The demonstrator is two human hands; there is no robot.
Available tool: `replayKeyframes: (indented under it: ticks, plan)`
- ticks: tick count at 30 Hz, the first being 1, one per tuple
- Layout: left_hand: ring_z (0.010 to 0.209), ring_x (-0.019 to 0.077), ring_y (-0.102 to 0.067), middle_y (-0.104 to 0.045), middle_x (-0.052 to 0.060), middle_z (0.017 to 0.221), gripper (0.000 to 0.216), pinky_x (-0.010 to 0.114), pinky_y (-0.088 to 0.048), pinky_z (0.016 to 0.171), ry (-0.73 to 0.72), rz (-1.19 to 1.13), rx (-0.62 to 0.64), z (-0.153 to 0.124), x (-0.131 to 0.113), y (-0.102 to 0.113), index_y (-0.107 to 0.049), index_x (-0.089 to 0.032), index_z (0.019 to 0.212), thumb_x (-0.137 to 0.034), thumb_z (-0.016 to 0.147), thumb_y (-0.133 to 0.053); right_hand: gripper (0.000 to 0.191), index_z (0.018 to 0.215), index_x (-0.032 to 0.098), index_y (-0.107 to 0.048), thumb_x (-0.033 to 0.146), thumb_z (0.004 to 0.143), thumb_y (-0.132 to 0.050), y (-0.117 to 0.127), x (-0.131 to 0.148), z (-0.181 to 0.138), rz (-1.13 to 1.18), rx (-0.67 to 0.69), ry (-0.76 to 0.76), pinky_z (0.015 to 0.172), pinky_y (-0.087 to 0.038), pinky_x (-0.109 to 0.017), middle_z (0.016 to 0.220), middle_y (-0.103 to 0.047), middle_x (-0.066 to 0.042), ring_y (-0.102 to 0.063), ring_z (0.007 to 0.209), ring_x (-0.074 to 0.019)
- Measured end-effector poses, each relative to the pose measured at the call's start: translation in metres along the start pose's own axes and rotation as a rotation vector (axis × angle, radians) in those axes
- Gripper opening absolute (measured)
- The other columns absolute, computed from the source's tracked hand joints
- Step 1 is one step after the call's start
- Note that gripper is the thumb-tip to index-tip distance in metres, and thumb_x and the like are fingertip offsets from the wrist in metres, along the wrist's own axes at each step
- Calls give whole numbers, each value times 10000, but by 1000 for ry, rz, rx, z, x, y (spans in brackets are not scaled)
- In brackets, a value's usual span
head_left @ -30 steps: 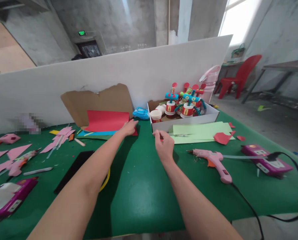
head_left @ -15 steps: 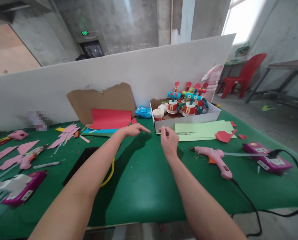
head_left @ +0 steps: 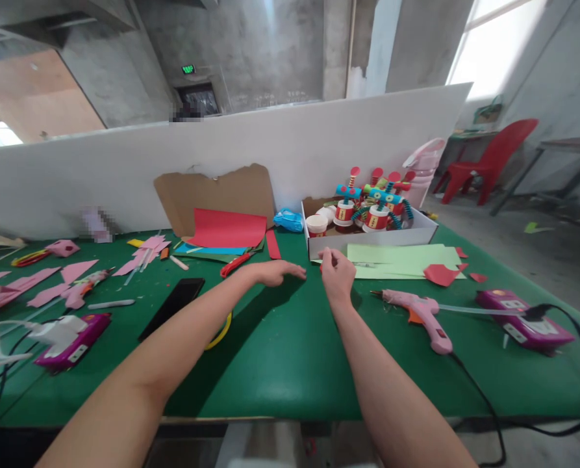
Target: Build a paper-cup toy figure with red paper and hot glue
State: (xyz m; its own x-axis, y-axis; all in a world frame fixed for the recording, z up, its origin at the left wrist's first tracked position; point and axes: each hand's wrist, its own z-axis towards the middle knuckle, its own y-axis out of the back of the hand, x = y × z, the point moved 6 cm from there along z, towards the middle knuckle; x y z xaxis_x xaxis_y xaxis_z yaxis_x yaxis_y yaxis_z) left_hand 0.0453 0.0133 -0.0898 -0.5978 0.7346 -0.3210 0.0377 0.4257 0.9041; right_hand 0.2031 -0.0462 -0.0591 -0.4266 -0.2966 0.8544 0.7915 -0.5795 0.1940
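Observation:
My left hand (head_left: 280, 272) hovers over the green table (head_left: 275, 370), palm down, its fingers stretched to the right and nothing seen in them. Facing it, my right hand (head_left: 338, 278) is closed in a pinch. A speck of red shows at its fingertips, too small to name. Just behind the right hand stands a white box (head_left: 367, 245) with several paper-cup figures (head_left: 377, 218) in it. Light green paper (head_left: 401, 261) lies beside that hand. A red-handled cutting tool (head_left: 236, 264) rests behind my left forearm, and a yellow ring (head_left: 221, 335) is partly covered by it.
On the right lie a pink glue gun (head_left: 419, 312) and a purple power strip (head_left: 523, 322) with a black cable. To the left are a black phone (head_left: 173, 305), another glue gun (head_left: 82, 289) and pink paper pieces (head_left: 78, 270). Red paper (head_left: 228, 227) leans against cardboard (head_left: 212, 185) behind.
The view has shifted, so things on the table appear farther right. The red-handled tool, hidden before, now shows behind my left forearm. Both hands keep nearly the same pose.

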Motion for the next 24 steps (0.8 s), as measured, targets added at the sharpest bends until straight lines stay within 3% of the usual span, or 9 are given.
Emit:
replayKeyframes:
  ticks: [3, 5, 7, 10, 13, 16, 19, 22, 24]
  plan:
    - [1224, 154, -552, -615, -14, 1320, 676, 285, -417, 1044, 49, -30, -179, -23, 6, 24, -585, -246, 1290, 4, 710, -342, 399, 750, 172, -703, 408, 875, -407, 2, 3, 1, 1, -17, 4, 634, -434, -281, 699, -712, -71, -607, 630, -183]
    - [1287, 161, -491, -543, 25, 1402, 622, 293, -374, 1081, 214, 70, -268, -21, 14, 34, -535, -192, 1340, -26, 786, -306, 398, 745, 171, -702, 409, 871, -408, 4, 4, 1, -10, -39, 8, 643, -434, -285, 706, -713, -74, -609, 635, -186]
    - [1400, 175, -335, -395, 72, 1512, 580, 309, -276, 1143, 344, 168, -244, -8, 18, 32, -433, -123, 1414, -68, 861, -269, 399, 735, 170, -698, 411, 865, -407, 5, 3, 0, -25, -37, 8, 643, -432, -288, 711, -713, -78, -610, 634, -188]
    - [1464, 252, -154, -233, 152, 1570, 559, 423, -165, 1182, 400, 204, -231, 18, 15, 24, -296, -37, 1466, -226, 940, -279, 397, 721, 171, -692, 409, 857, -405, 4, 1, -3, -54, 0, 19, 648, -434, -291, 712, -713, -84, -613, 635, -191]
    - [1467, 289, -121, -182, 166, 1579, 610, 495, -150, 1172, 406, 193, -215, 39, 10, 15, -240, -54, 1485, -366, 962, -264, 398, 718, 173, -689, 406, 856, -398, 5, 0, -3, -77, 5, 44, 658, -438, -293, 714, -713, -86, -614, 643, -193]
    - [1468, 261, -128, -166, 134, 1589, 604, 478, -172, 1169, 383, 179, -187, 45, 3, 4, -204, -117, 1502, -402, 971, -223, 393, 729, 172, -687, 398, 863, -395, 7, 1, -2, -75, -10, 60, 664, -440, -290, 727, -715, -87, -619, 657, -192]
    - [1471, 259, -112, -153, 138, 1592, 633, 454, -159, 1174, 310, 172, -168, 30, -10, -8, -198, -120, 1504, -443, 963, -260, 387, 740, 176, -686, 394, 876, -397, 6, 1, -1, -64, -5, 63, 665, -439, -287, 734, -714, -81, -613, 655, -187]
    - [1466, 277, -134, -190, 120, 1585, 674, 423, -156, 1177, 86, 103, -117, -3, -30, -19, -298, -141, 1480, -520, 926, -359, 392, 755, 176, -690, 395, 891, -396, 4, 1, -1, -43, -5, 49, 663, -439, -287, 729, -708, -76, -607, 653, -184]
    - [1440, 223, -251, -344, 42, 1540, 603, 322, -228, 1156, -59, -20, -49, -25, -39, -22, -429, -224, 1416, -562, 923, -350, 393, 761, 176, -693, 390, 897, -392, 4, 1, -1, -32, -16, 41, 669, -439, -287, 731, -707, -73, -607, 660, -183]
